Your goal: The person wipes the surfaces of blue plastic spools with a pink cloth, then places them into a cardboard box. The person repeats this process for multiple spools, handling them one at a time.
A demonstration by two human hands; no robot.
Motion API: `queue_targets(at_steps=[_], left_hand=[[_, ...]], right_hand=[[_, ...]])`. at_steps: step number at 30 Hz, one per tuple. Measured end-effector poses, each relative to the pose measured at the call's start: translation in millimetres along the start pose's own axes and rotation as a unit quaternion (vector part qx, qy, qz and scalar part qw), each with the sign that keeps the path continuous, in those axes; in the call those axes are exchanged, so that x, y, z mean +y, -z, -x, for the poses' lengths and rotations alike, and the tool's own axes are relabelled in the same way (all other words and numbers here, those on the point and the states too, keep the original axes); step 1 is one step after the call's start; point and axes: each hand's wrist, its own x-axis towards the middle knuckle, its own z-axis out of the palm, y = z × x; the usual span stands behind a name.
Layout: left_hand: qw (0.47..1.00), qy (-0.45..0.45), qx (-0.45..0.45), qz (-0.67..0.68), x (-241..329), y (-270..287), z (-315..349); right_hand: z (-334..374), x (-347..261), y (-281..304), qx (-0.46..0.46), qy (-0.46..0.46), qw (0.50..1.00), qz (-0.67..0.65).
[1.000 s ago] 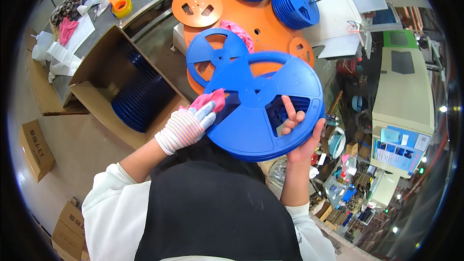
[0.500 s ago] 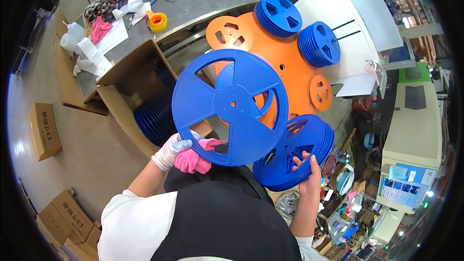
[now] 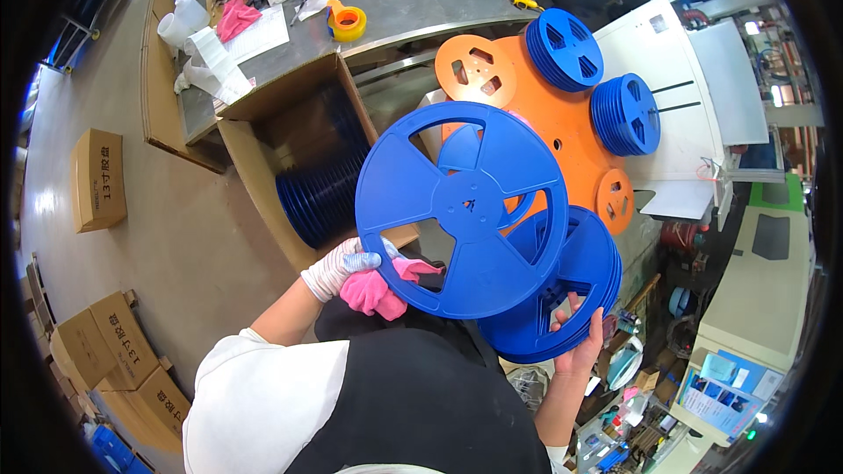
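A large blue plastic reel [image 3: 518, 272] with wide cut-out windows is held up in front of me. My left hand [image 3: 338, 269], in a white glove, grips its lower left rim together with a pink cloth [image 3: 372, 295]. Bare and lower right, my right hand [image 3: 580, 338] has its fingers curled round the edge of a stack of blue reels [image 3: 590, 285]. That stack is partly hidden behind the held reel. Beyond stands an orange rotary table [image 3: 571, 118] carrying stacks of blue reels [image 3: 566, 48] and orange discs [image 3: 477, 72].
An open cardboard box [image 3: 255, 158] left of the reel holds a row of dark blue reels [image 3: 307, 206]. Behind it is a grey workbench [image 3: 413, 13] with orange tape [image 3: 347, 23] and papers. More cartons [image 3: 98, 180] stand on the floor at left. A machine [image 3: 746, 272] is at right.
My view has turned a little left, so the scene sits further right. Both hands keep their holds on the reel, the cloth and the stack.
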Motion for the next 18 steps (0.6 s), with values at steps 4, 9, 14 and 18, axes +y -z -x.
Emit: queue_targets(at_steps=[4,9,14,18], left_hand=[[1.0,0.002,0.003,0.008,4.4,0.0,6.4],[1.0,-0.014,0.008,0.009,3.1,11.4,16.1],[0.999,-0.015,0.016,0.028,6.4,24.3,28.1],[0.998,-0.036,0.048,-0.001,8.6,32.2,37.1]], right_hand=[[-2.7,0.3,-10.0,0.017,0.011,1.0,0.016],[-8.7,4.6,-17.8,0.032,0.022,0.998,0.05],[-12.3,8.0,-23.8,0.059,0.031,0.995,0.074],[-13.3,9.6,-32.0,0.072,0.029,0.993,0.089]])
